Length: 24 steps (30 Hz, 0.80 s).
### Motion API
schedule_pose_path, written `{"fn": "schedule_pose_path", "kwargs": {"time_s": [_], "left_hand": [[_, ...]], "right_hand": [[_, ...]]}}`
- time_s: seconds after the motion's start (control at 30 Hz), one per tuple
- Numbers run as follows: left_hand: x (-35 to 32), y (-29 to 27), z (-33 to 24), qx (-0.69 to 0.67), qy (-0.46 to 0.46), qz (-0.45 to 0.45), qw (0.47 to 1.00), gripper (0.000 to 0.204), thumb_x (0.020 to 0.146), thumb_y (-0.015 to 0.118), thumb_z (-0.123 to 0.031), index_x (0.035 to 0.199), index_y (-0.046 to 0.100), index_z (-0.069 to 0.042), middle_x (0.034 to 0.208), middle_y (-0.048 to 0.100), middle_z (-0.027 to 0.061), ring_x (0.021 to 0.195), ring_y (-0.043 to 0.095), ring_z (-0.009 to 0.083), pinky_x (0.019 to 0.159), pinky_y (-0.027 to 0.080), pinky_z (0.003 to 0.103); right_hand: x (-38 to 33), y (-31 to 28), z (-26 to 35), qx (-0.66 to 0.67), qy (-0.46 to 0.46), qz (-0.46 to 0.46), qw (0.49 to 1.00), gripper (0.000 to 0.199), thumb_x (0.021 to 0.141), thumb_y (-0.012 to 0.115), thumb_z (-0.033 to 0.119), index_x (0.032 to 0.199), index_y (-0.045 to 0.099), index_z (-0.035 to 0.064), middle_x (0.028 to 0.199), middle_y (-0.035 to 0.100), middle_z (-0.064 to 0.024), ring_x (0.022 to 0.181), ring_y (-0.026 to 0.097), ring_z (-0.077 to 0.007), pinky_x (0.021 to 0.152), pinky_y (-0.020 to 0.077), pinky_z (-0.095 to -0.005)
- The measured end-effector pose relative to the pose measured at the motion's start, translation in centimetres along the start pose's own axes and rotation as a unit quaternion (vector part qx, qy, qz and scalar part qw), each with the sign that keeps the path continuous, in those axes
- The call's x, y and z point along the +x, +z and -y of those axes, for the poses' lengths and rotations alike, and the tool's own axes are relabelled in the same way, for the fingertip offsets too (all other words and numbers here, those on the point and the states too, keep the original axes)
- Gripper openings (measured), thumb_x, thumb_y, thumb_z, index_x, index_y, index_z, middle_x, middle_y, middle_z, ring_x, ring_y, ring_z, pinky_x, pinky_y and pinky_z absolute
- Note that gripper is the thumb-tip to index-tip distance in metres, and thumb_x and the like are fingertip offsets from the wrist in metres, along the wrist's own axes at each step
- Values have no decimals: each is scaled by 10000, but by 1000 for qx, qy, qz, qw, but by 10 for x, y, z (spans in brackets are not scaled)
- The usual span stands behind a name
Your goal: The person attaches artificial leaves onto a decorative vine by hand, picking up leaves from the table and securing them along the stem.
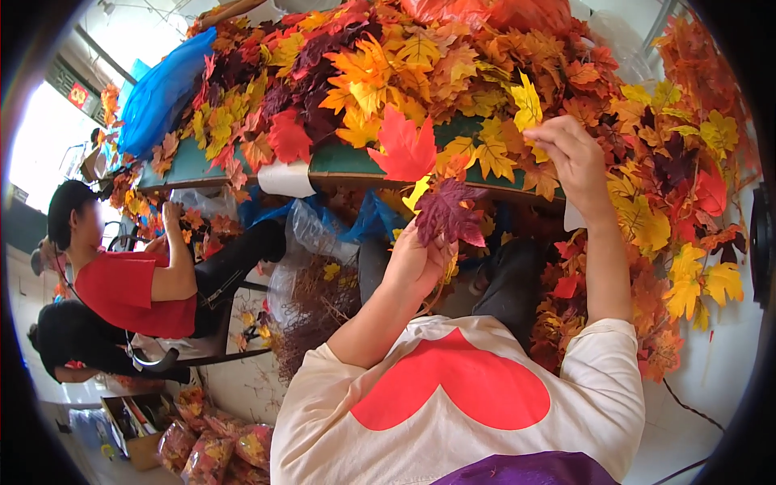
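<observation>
Closed around the stem of a leaf garland, my left hand (420, 263) is low in front of the table. A dark purple artificial maple leaf (450, 212) hangs over its fingers, with a red maple leaf (406, 147) and a bit of yellow just beyond. Higher and to the right, my right hand (571, 158) pinches a yellow artificial leaf (526, 103) between thumb and fingertips. The pinched end of that leaf is hidden by the fingers. Behind both hands, artificial leaves (453, 69) in orange, red, yellow and purple are heaped on the green table (339, 162).
Blue plastic (166, 93) covers the table's left end. Brown twiggy stems (323, 323) in clear plastic stand left of my legs. A person in red (129, 287) sits at the left, another person behind. Bagged leaves (206, 449) lie on the floor; leaf strands (647, 218) hang at right.
</observation>
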<state>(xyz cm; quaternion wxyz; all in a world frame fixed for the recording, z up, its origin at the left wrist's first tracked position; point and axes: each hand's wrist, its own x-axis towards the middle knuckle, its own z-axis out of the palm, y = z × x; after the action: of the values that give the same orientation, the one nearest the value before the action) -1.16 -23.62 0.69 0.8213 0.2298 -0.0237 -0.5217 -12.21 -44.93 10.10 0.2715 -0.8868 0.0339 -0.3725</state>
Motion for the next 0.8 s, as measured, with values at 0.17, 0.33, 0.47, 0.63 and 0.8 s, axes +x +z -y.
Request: {"fn": "schedule_pose_path", "kwargs": {"time_s": [0.17,0.33,0.47,0.63,0.8], "left_hand": [[5,8,13,63,31,-36,997,173,890,460,-28,1053,520,-16,924,623,78,698,619,131,563,519,240],[11,2,31,177,112,9,978,104,822,560,-4,926,556,5,806,607,63,641,581,115,552,487,225],[5,-7,28,290,104,-29,951,121,836,553,0,957,551,7,796,595,59,657,591,124,571,507,250],[-4,-6,11,178,32,-32,983,121,848,573,-70,945,577,2,784,598,51,631,577,112,579,501,227],[-2,0,7,47,-45,-36,997,164,878,534,-105,1005,577,-11,828,606,42,702,589,105,595,511,221]], "right_hand": [[-14,4,58,-228,-145,27,962,172,689,613,45,859,628,65,806,568,-40,849,542,-197,821,442,-334],[-34,57,81,-186,-221,116,950,168,685,556,113,830,635,79,725,530,-17,838,527,-187,895,388,-406],[-39,55,56,-210,-167,107,957,124,670,564,115,756,641,69,695,543,-42,823,531,-204,891,381,-373],[-54,58,37,-169,-127,102,972,126,639,680,66,765,672,76,686,544,-27,785,532,-191,870,389,-367],[-57,65,40,-15,17,90,996,162,661,703,84,819,677,56,707,590,-52,750,546,-194,775,419,-301]]}}
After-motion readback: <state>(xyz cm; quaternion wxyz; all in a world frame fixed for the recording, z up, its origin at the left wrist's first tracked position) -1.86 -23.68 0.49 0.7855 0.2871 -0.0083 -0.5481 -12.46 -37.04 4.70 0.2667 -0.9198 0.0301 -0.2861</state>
